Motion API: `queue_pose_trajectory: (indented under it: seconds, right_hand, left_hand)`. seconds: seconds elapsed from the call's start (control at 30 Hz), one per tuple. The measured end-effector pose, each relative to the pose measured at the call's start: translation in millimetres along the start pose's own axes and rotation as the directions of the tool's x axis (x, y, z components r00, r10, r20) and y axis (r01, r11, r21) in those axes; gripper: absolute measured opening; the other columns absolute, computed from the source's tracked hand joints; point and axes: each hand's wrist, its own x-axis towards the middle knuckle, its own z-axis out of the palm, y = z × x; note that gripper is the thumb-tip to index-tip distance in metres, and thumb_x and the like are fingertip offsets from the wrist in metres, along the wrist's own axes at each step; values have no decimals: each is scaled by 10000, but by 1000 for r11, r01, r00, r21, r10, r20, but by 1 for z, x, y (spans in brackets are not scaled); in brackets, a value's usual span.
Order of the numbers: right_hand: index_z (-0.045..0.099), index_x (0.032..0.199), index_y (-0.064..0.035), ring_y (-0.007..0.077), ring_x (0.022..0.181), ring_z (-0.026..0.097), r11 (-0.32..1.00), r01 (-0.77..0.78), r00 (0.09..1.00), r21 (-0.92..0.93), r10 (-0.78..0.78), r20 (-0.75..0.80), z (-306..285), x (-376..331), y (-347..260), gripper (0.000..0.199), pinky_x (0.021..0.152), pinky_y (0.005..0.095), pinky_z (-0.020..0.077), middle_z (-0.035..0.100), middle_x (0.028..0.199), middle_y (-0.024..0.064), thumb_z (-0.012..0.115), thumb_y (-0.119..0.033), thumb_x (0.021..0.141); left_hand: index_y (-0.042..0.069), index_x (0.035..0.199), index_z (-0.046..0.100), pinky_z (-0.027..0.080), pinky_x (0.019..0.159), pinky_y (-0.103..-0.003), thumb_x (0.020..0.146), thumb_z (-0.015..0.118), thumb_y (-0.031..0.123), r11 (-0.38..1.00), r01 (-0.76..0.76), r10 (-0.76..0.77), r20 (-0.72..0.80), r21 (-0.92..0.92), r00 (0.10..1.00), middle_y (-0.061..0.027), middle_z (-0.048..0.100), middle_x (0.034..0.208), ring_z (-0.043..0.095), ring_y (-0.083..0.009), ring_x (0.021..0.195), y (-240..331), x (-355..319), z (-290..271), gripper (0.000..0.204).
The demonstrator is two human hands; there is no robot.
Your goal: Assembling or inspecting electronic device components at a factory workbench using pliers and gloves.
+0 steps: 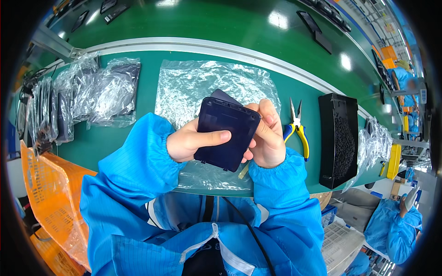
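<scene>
A flat black plastic housing (225, 133) with rounded corners and small tabs on its lower edge is held up over the bench. My left hand (195, 140) grips it from the left, thumb lying across its face. At its upper right corner, my right hand (267, 133) has the fingers closed on the edge. Another dark flat piece (223, 95) sticks out behind the housing's top edge; the rest of it is hidden. Beneath lies a clear plastic bag (179, 87), spread flat. Beside my right hand are long-nose pliers (297, 129) with yellow and blue handles, jaws pointing away.
Bagged dark parts (110, 92) are stacked at the left. To the right stands a black open box (327, 142) holding many small black pieces. Orange crates (60, 198) are at lower left. Beyond a metal rail runs a green conveyor (221, 27) with dark devices. A co-worker (396, 225) is at far right.
</scene>
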Motion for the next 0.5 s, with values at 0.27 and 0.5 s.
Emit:
queue_pose_trajectory:
  seconds: [0.27,0.5]
  right_hand:
    - [306,759,-129,131,613,541,959,182,982,-218,-186,2,3,1,-5,313,516,242,466,535,926,98,537,77,807]
    - [310,740,-118,124,750,555,825,344,931,-448,-362,48,-1,0,-4,332,648,247,476,542,941,121,539,118,789]
  left_hand:
    - [20,1271,373,499,836,-428,899,495,264,992,53,-47,53,-115,998,-200,520,1143,568,-359,1008,2,-2,-2,462]
    - [24,1268,370,500,833,-430,903,488,276,988,78,-70,65,-132,995,-196,511,1153,569,-356,1004,1,-1,0,459]
